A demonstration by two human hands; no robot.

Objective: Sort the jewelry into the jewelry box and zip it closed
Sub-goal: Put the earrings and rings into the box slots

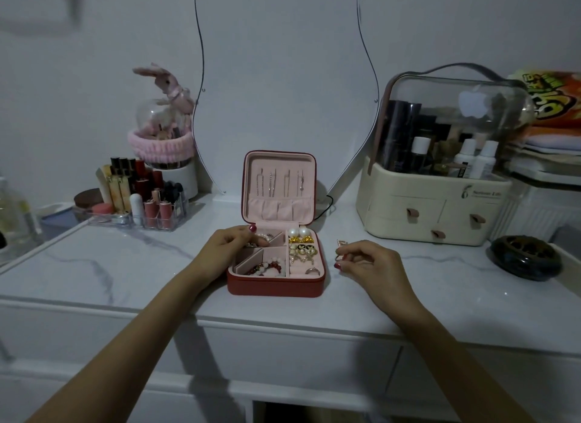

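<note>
Your left hand is pinching jewelry inside the jewelry box; your right hand is pinching a ring, risking dropping it onto the tabletop.

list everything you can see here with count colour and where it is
jewelry box: one, red outside, pink inside, open at table centre
pearl earrings: two, white, box's back right compartment
bead bracelet: one, red and white, box's front compartment
ring: one, silver, box's front right slot
gold piece: one, on table right of box
lipstick organizer: one, clear, back left
cosmetic case: one, cream with clear lid, back right
round dish: one, dark, far right
mirror: one, behind box
table: one, white marble
left hand: reaching into box's back left compartment
right hand: pinching a small piece, right of box
</note>
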